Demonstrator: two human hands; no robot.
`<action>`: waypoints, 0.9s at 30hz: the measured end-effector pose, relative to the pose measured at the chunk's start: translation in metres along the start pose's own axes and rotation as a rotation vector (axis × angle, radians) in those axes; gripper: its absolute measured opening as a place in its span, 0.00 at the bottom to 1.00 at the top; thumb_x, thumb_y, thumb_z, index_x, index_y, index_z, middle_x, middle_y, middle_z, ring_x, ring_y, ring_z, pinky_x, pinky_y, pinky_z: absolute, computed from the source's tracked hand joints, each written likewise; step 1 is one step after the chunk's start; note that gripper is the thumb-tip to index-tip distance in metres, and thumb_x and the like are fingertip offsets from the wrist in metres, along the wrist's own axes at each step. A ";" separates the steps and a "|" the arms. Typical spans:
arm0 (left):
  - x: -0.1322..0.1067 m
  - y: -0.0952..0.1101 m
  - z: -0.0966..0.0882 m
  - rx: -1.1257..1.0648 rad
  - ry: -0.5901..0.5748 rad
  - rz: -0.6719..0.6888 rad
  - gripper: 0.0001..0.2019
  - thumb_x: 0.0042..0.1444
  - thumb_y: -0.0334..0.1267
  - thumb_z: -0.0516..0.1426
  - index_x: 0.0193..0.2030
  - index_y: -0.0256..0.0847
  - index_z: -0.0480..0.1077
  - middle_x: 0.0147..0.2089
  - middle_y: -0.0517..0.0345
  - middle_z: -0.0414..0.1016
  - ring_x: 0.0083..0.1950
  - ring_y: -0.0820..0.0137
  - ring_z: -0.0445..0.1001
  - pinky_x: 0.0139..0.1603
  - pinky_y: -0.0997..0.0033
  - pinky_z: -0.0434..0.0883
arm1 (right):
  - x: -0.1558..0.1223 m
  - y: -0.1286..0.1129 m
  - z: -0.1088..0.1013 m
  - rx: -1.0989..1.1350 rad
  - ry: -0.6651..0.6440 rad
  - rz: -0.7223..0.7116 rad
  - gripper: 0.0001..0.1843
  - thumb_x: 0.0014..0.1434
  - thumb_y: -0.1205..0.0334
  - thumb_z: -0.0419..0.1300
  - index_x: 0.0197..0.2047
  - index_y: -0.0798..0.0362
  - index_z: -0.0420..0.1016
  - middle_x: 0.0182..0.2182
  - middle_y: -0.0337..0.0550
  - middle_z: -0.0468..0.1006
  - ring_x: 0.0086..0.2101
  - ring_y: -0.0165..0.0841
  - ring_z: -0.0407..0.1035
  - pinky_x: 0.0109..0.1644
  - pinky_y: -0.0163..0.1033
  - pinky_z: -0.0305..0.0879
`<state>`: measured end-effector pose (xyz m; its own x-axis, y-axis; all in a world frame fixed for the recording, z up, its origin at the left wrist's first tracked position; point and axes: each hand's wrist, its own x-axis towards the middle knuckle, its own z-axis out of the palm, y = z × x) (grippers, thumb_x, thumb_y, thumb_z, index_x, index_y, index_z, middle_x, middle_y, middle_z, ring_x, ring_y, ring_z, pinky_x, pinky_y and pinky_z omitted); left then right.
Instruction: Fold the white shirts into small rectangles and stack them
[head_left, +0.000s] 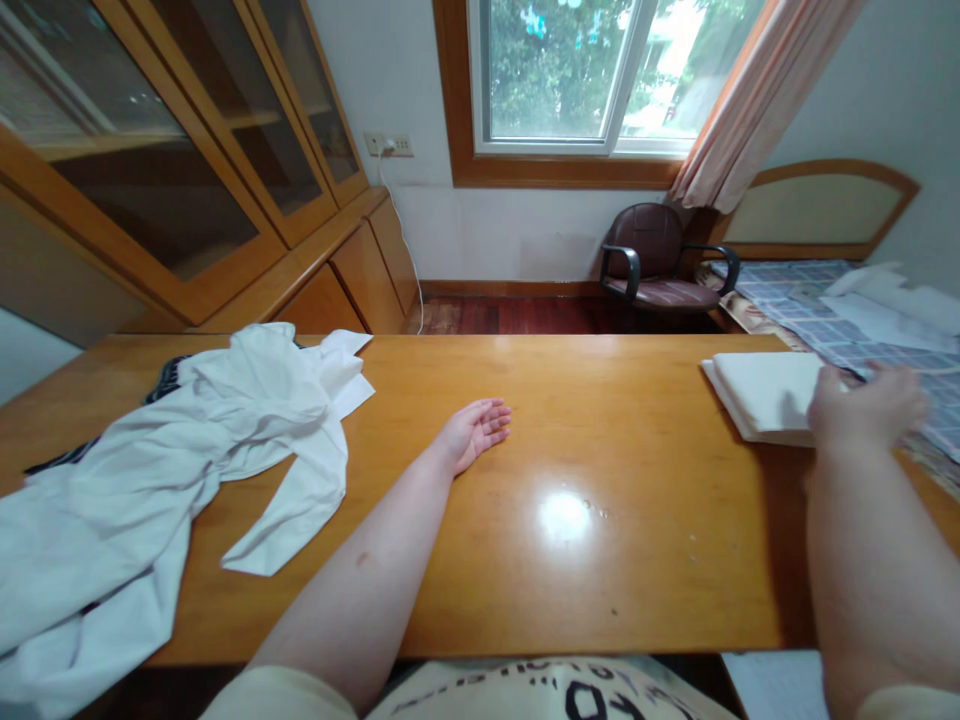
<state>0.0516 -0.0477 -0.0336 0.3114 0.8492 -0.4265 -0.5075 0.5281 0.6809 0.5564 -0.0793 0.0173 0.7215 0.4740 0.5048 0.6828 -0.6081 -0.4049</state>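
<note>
My left hand (475, 432) lies open on the wooden table (600, 560), palm turned up, fingers loosely spread and holding nothing. My right hand (862, 408) hovers at the near edge of a folded white cloth (765, 392) at the table's right end; it is blurred, with fingers apart, and I see nothing gripped in it. A heap of crumpled white garments (187, 460) covers the table's left part, a short way left of my left hand.
A dark striped cloth (161, 378) peeks from under the heap. Behind the table stand a wooden cabinet with glass doors (225, 170), a brown armchair (656, 260) under the window, and a bed (825, 300) with white cloths at the right.
</note>
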 end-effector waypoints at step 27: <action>0.001 -0.001 -0.001 -0.008 0.004 -0.004 0.06 0.59 0.31 0.54 0.40 0.34 0.71 0.38 0.48 0.77 0.36 0.70 0.77 0.38 0.67 0.74 | 0.037 -0.017 0.057 -0.038 -0.500 0.177 0.48 0.43 0.48 0.70 0.65 0.49 0.59 0.69 0.63 0.42 0.66 0.57 0.28 0.54 0.77 0.44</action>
<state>0.0518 -0.0472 -0.0352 0.3101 0.8472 -0.4315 -0.5124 0.5312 0.6748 0.5781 -0.0147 -0.0008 0.7985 0.6019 0.0024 0.5474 -0.7246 -0.4188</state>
